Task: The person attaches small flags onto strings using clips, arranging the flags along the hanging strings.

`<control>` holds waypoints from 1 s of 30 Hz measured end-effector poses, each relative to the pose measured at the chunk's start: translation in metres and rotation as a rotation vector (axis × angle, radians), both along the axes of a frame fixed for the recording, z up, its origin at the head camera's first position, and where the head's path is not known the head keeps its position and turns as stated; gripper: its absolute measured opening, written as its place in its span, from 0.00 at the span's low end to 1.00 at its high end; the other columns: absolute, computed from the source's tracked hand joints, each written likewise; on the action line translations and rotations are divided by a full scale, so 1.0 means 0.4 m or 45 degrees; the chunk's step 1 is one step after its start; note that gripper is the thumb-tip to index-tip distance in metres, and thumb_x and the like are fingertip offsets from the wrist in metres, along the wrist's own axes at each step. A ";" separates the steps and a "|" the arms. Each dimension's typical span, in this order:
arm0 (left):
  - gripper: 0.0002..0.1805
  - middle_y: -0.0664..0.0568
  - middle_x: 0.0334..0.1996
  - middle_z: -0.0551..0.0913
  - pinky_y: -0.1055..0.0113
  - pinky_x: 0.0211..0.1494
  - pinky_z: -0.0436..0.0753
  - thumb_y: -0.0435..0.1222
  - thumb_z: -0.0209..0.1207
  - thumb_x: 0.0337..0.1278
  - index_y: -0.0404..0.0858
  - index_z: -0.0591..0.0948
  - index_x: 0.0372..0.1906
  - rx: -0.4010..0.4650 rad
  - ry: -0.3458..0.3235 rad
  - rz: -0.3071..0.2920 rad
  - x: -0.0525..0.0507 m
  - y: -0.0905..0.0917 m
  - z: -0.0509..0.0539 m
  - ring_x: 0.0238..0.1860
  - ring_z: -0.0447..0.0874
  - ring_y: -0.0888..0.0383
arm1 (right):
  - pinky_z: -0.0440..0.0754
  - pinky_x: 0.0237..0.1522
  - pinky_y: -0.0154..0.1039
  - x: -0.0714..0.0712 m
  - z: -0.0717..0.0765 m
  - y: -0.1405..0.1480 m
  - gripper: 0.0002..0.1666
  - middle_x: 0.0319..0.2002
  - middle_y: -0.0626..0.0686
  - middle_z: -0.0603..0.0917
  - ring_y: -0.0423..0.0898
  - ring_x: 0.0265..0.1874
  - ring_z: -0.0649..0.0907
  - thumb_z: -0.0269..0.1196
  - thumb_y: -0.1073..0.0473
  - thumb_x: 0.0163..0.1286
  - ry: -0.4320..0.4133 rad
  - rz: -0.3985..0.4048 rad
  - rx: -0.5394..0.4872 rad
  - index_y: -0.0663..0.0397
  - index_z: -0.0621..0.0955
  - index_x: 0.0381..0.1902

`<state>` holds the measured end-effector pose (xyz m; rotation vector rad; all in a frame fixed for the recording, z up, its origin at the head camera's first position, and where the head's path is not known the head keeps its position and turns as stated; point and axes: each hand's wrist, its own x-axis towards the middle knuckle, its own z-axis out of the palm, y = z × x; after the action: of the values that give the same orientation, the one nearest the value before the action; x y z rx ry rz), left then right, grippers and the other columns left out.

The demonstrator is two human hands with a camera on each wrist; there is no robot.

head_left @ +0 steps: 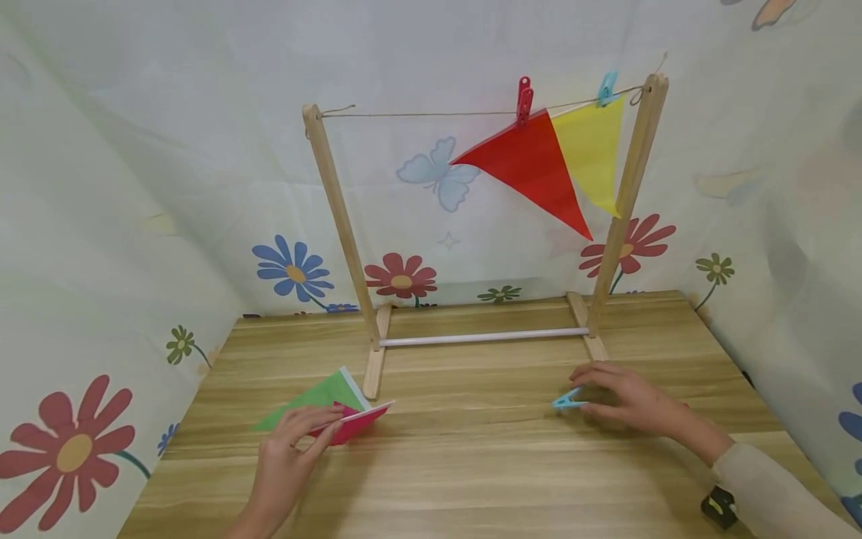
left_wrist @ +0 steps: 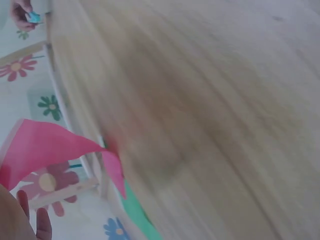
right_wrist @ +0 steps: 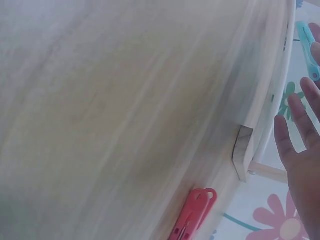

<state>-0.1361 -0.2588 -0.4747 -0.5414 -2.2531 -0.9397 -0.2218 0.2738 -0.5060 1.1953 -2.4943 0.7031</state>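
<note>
My left hand (head_left: 289,448) pinches a pink pennant (head_left: 357,428) by its pale top edge, lifted just over the table. Behind it a green pennant (head_left: 323,398) lies on the wood, partly covered by the hand and the pink one. A light blue clothespin (head_left: 568,400) is pinched between thumb and fingers of my right hand (head_left: 626,398); the other fingers spread out in the right wrist view. Beneath that wrist lies a red clothespin (right_wrist: 194,212), nearly hidden in the head view.
A wooden frame (head_left: 343,232) carries a string (head_left: 417,114). A red pennant (head_left: 532,165) hangs there from a red clothespin (head_left: 524,101), beside a yellow pennant (head_left: 595,146) under a blue clothespin (head_left: 607,87). A small black object (head_left: 719,507) lies near the right sleeve.
</note>
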 end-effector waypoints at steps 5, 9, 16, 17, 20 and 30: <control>0.16 0.53 0.46 0.90 0.82 0.51 0.78 0.23 0.73 0.48 0.41 0.90 0.43 0.126 -0.101 -0.030 -0.010 0.025 0.028 0.49 0.81 0.60 | 0.83 0.51 0.38 -0.001 0.011 -0.005 0.24 0.53 0.47 0.83 0.44 0.52 0.82 0.77 0.62 0.57 -0.020 -0.012 -0.004 0.50 0.84 0.52; 0.12 0.54 0.49 0.89 0.80 0.49 0.80 0.28 0.71 0.56 0.43 0.90 0.44 0.239 -0.214 -0.050 -0.023 0.049 0.050 0.50 0.82 0.63 | 0.84 0.51 0.42 -0.001 0.020 -0.010 0.23 0.53 0.46 0.83 0.44 0.52 0.82 0.77 0.62 0.58 -0.027 -0.036 0.002 0.51 0.85 0.51; 0.10 0.55 0.46 0.90 0.77 0.46 0.82 0.32 0.68 0.61 0.44 0.90 0.46 0.289 -0.273 -0.110 -0.045 0.087 0.084 0.47 0.86 0.64 | 0.85 0.49 0.47 0.001 0.049 -0.028 0.22 0.53 0.42 0.84 0.43 0.52 0.82 0.76 0.60 0.60 -0.072 -0.094 -0.001 0.46 0.84 0.52; 0.10 0.56 0.45 0.90 0.77 0.45 0.82 0.32 0.68 0.62 0.45 0.90 0.46 0.292 -0.274 -0.123 -0.049 0.092 0.089 0.46 0.86 0.63 | 0.85 0.49 0.47 0.001 0.055 -0.031 0.22 0.53 0.42 0.84 0.43 0.52 0.82 0.76 0.60 0.60 -0.079 -0.100 -0.002 0.45 0.84 0.52; 0.10 0.57 0.42 0.91 0.77 0.45 0.82 0.31 0.68 0.61 0.47 0.90 0.46 0.301 -0.251 -0.144 -0.059 0.109 0.102 0.43 0.86 0.63 | 0.85 0.50 0.48 0.001 0.076 -0.040 0.23 0.52 0.41 0.84 0.42 0.51 0.82 0.76 0.59 0.60 -0.109 -0.107 -0.002 0.43 0.84 0.53; 0.08 0.56 0.39 0.91 0.76 0.51 0.82 0.31 0.67 0.63 0.44 0.90 0.44 0.363 -0.238 -0.196 -0.090 0.145 0.133 0.45 0.87 0.63 | 0.86 0.46 0.46 -0.023 0.155 -0.036 0.26 0.50 0.44 0.85 0.40 0.45 0.81 0.77 0.60 0.59 -0.079 -0.156 -0.029 0.47 0.83 0.55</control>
<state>-0.1722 -0.2007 -0.4213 -0.5207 -2.2078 -1.4153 -0.2311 0.2595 -0.4441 1.0171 -2.5775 0.7446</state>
